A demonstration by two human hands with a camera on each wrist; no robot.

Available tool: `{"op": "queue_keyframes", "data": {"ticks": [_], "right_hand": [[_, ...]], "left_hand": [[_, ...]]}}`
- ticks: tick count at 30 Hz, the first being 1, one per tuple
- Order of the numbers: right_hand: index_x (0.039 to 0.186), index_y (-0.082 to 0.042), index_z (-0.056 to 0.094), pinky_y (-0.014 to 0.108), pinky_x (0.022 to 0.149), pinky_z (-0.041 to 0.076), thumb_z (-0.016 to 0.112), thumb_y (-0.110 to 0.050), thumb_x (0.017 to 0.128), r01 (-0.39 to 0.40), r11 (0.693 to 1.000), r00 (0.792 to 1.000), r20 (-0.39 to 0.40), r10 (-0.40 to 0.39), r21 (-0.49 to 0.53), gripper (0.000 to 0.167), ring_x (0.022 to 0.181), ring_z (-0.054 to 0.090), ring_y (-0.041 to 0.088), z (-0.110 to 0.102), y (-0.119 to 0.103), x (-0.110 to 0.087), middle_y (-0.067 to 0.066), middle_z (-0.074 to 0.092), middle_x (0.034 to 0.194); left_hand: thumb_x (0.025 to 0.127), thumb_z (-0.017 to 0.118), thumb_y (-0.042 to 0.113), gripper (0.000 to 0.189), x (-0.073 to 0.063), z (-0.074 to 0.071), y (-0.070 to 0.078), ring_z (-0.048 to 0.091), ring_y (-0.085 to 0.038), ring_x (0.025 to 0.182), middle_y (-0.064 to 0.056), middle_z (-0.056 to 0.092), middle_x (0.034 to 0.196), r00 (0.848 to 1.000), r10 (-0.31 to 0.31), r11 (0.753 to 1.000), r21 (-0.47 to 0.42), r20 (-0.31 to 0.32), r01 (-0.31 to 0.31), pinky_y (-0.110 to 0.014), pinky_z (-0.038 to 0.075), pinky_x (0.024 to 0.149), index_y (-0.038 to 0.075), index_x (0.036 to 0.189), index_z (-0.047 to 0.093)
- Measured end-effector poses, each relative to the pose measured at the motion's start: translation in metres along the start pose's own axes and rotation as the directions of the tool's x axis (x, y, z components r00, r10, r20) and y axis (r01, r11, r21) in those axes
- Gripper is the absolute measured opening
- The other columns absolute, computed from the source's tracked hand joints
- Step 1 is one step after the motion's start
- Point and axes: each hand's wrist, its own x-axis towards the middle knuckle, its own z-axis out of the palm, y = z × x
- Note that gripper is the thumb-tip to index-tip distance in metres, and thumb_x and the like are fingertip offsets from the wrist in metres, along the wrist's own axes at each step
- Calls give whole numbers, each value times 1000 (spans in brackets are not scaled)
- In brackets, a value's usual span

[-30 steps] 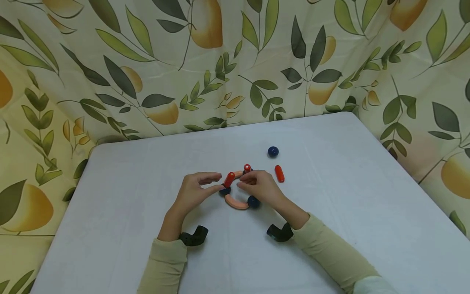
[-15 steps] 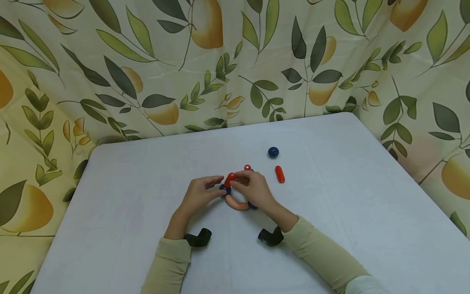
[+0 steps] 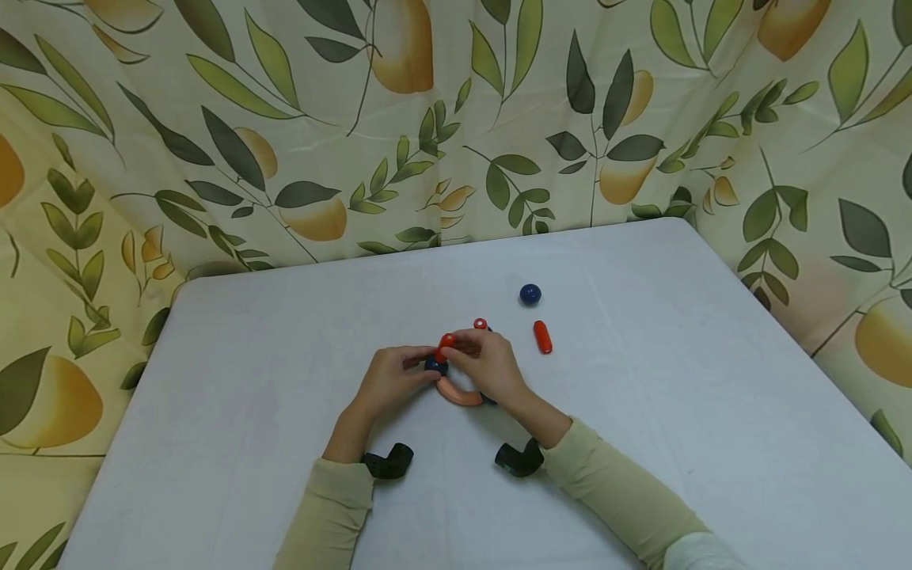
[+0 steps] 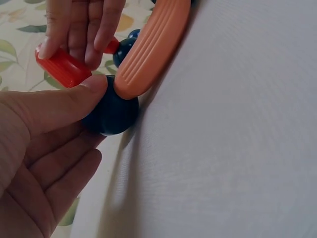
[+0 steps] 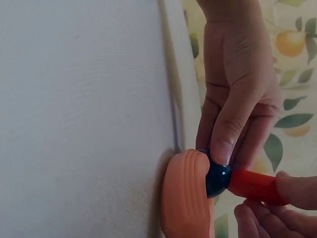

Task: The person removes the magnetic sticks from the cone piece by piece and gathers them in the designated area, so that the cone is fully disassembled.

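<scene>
My left hand (image 3: 392,377) pinches a dark blue ball (image 4: 111,116) between thumb and fingers. A short red rod (image 5: 255,186) stands up from that ball, and my right hand (image 3: 492,366) holds the rod near its upper end. Against the ball's side sits one end of a curved salmon-coloured bar (image 3: 459,393), ribbed along its length. The bar's other end reaches another dark ball, mostly hidden under my right hand. Behind the right fingers, the tip of a second red rod (image 3: 480,324) shows.
Beyond my right hand lie a loose red rod (image 3: 543,337) and, farther back, a loose blue ball (image 3: 530,294). A white cloth (image 3: 249,396) covers the table. Patterned fabric (image 3: 442,158) hangs along its back. Each wrist carries a black camera mount (image 3: 389,461).
My right hand has moved left from the second upright rod to the nearer red rod and taken hold of it. My left hand has moved slightly right and closed on the blue ball.
</scene>
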Motion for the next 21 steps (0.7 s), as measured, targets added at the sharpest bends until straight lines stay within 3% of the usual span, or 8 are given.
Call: {"op": "queue_keyframes", "data": {"ticks": [10,13,17,21], "right_hand": [[104,4,66,33,74,51,61,-7,89,67,997,998,12,-66,-27,20,83,63,19,0,3,1,9,68,92],[100,4,67,28,67,50,61,-7,88,93,994,996,6,-93,-53,17,75,60,17,-1,4,1,9,68,88],[94,2,68,22,54,39,61,-8,89,112,992,994,19,-111,-53,14,63,50,14,-3,4,2,8,66,79],[96,3,69,21,57,40,61,-9,89,97,995,995,38,-96,-23,15,66,52,13,-4,5,2,8,67,81]], "left_hand": [[76,74,9,37,-1,2,2,60,-19,102,-10,64,109,1000,-13,1000,-23,-11,13,-27,48,83,2,111,66],[76,75,9,37,-1,3,1,60,-19,101,-10,64,109,1000,-28,999,-34,-14,27,-26,48,83,2,111,66],[75,75,9,37,-1,3,1,60,-18,101,-9,65,108,999,-30,999,-30,-19,29,-26,48,83,2,111,66],[75,75,9,37,-1,3,1,61,-18,101,-9,65,108,999,-29,999,-29,-19,29,-26,48,83,2,111,66]]}}
